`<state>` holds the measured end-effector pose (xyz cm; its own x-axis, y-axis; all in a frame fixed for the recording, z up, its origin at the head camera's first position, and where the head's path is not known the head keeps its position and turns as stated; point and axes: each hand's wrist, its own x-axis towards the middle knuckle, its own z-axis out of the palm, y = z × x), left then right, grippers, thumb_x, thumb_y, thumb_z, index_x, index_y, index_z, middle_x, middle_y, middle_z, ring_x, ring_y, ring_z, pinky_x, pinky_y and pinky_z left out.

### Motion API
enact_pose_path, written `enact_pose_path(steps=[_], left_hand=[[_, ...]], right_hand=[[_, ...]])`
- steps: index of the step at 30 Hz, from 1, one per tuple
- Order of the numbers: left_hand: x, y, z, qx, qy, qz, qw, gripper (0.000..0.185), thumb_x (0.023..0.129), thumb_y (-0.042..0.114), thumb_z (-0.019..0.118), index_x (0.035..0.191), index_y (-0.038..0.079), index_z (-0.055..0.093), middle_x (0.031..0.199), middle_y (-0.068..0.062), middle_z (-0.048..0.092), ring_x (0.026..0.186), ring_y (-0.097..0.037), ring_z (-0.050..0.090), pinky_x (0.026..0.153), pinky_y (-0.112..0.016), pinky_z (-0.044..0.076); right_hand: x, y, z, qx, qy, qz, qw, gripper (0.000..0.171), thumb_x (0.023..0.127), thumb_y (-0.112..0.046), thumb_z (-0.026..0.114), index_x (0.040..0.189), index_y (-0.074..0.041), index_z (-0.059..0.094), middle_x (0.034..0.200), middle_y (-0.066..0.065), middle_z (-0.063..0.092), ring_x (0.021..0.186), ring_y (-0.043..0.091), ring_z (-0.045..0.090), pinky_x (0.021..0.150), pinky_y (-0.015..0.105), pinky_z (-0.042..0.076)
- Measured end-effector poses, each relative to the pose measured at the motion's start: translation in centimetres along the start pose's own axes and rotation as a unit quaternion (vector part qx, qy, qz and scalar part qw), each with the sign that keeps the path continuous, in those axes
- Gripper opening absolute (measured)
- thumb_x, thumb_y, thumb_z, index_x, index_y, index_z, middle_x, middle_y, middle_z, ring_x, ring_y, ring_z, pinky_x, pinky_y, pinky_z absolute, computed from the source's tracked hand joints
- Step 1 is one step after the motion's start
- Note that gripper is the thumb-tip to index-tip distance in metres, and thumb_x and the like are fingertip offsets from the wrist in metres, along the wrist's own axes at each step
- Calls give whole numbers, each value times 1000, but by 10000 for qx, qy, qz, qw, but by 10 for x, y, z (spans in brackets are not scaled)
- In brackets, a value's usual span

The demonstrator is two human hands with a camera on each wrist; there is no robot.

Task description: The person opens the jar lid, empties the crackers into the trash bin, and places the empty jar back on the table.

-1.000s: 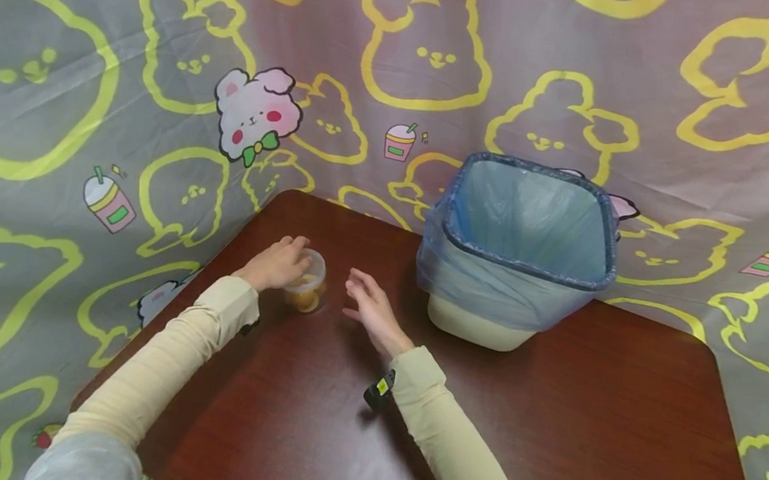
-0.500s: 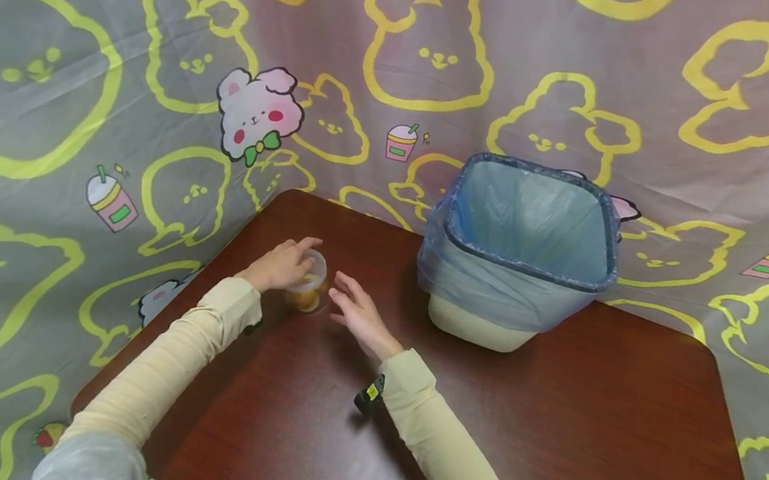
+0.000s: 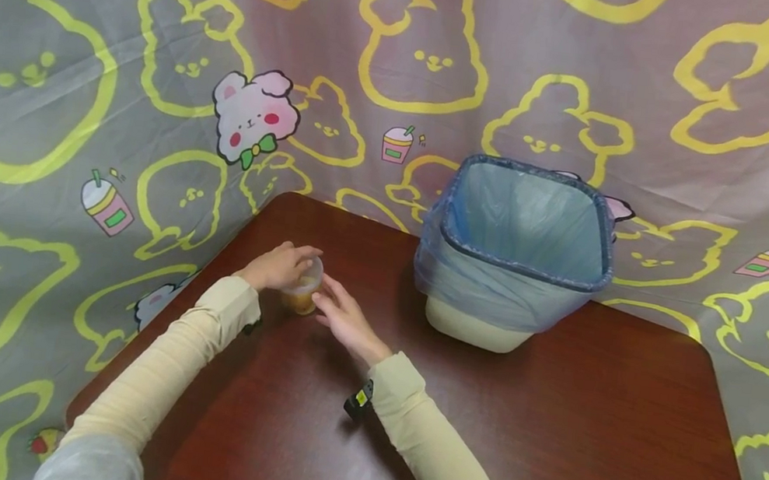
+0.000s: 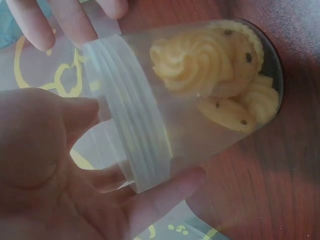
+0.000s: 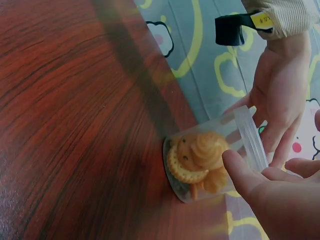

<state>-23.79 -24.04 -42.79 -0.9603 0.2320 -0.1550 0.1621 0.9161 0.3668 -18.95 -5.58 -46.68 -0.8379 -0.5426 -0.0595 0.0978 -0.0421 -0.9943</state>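
Note:
A clear plastic jar with a ridged, frosted band at its top stands on the table near its left side. Cookies show through its wall, some swirled and some with dark specks. My left hand holds the jar by its upper part from the left, fingers bent about the band. From the right, my right hand meets the jar with fingers loosely extended. Its thumb lies in front of the jar's wall in the right wrist view, while the other fingers sit near the top.
A pale bin lined with a blue bag stands at the back of the brown table, right of the hands. A patterned cloth hangs behind and to the left.
My right hand has moved left until it meets the jar. The left hand has stayed at the jar's top, its fingers shifting slightly. The bin has stayed in place.

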Motion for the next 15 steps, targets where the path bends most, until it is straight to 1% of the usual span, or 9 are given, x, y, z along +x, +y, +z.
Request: enact_pose_path(steps=[3,10,15], left_hand=[[1,0,0,-24,-28,10,10000,42,102,21,39,142,11,47,132,-23,56,124,-40,47,94,-55,44],[3,2,1,-5,-32,47,10000,40,102,19,40,139,7,48,128,-25,58,123,-43,49,97,-56,43],[2,7,-1,-54,27,165,9998,39,101,17,41,137,4,50,123,-26,60,116,-42,53,95,-54,44]], right_hand=[[0,0,2,-27,25,-39,10000,53,102,-17,46,151,-6,29,153,22,34,138,34,39,105,56,39],[-1,1,3,-7,133,-4,9999,55,101,-17,47,152,-6,27,152,22,35,137,35,41,106,56,38],[-1,3,1,-101,227,-58,9997,57,100,-17,50,151,-6,28,150,22,39,136,34,43,106,53,40]])
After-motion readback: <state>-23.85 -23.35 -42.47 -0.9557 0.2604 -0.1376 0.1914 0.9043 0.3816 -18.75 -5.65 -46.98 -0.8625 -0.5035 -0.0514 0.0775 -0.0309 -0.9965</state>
